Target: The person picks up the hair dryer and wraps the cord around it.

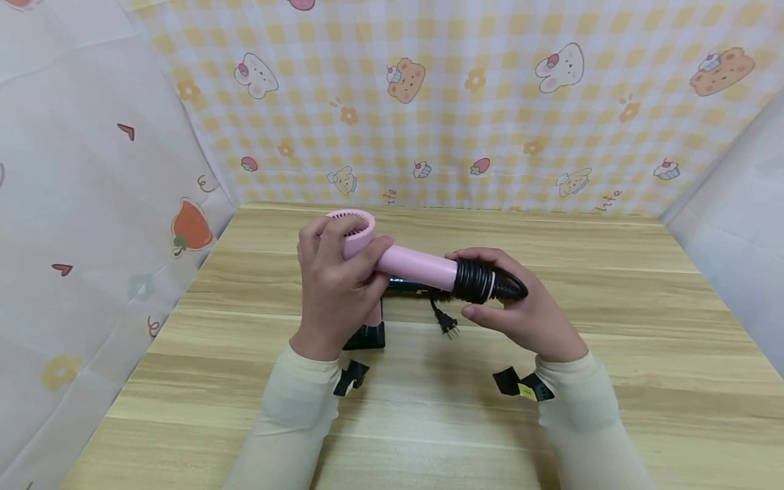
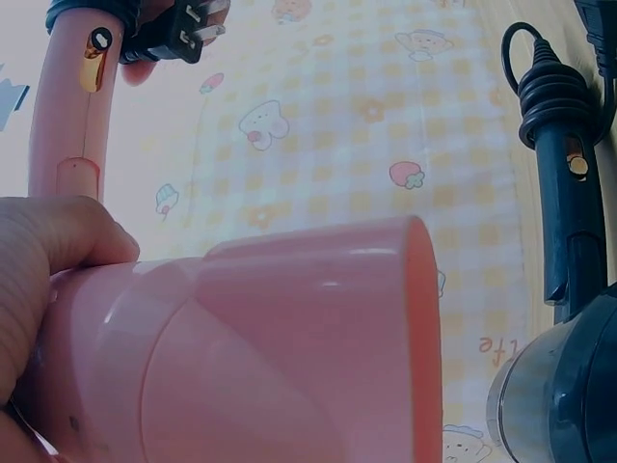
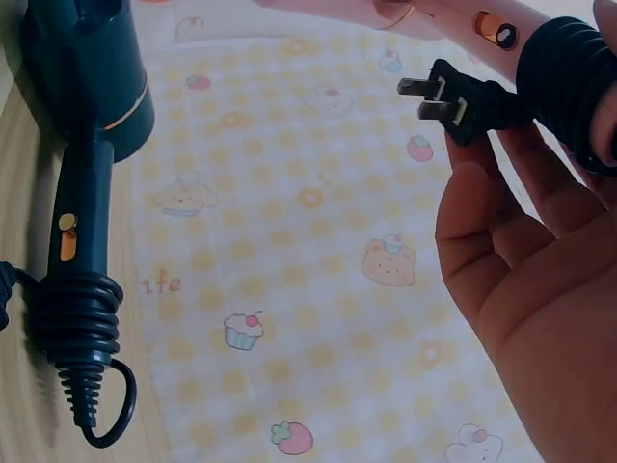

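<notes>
A pink hair dryer is held above the table, its round vent grille turned up and its wide nozzle pointing down. My left hand grips the dryer's head, fingers over the vent rim and thumb near the handle joint. At the handle's far end, my right hand holds around the wound black cord, its fingers behind the coil. A black two-pin plug sticks out by the right fingers in the right wrist view. The pink handle carries a gold switch.
Beneath the pink dryer a dark hair dryer lies on the wooden table, partly hidden in the head view. Its cord is coiled round the handle end, with the plug on the tabletop. A patterned yellow-check cloth hangs behind the table.
</notes>
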{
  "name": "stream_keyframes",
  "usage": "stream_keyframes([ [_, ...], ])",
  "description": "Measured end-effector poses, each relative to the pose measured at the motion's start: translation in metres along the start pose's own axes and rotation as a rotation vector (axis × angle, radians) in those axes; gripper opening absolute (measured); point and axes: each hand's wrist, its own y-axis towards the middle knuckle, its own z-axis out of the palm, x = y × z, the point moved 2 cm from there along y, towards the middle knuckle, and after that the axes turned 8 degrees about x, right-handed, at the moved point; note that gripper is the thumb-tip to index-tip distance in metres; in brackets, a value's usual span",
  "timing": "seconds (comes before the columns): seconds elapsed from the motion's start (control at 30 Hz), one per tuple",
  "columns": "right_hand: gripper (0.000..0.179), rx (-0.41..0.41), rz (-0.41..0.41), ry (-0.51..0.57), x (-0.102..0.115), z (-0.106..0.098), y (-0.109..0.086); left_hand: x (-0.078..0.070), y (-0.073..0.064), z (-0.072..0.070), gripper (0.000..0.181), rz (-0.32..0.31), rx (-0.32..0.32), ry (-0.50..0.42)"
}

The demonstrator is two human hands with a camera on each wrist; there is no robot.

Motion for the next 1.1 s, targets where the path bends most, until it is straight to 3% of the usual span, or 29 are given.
stream_keyframes([
  [0.4, 0.065, 0.087, 0.034, -0.02, -0.0007, 0.0, -0.0001, 0.0024, -0.0002, -0.001, 0.021, -0.001, -0.018, -0.015],
  [0.7, 0.058, -0.021, 0.056, -0.076, -0.0027, 0.0042, 0.0029, 0.0018, -0.0005, 0.0015, 0.021, -0.021, -0.015, -0.044],
  [0.87, 0.053, -0.046, 0.074, -0.044, -0.0026, 0.005, 0.0028, 0.0004, 0.0002, 0.0017, 0.019, -0.027, -0.015, -0.039],
  [1.1, 0.05, -0.079, 0.063, -0.067, -0.0018, 0.0018, 0.0007, -0.005, -0.0006, 0.0041, 0.02, -0.02, -0.059, -0.018],
])
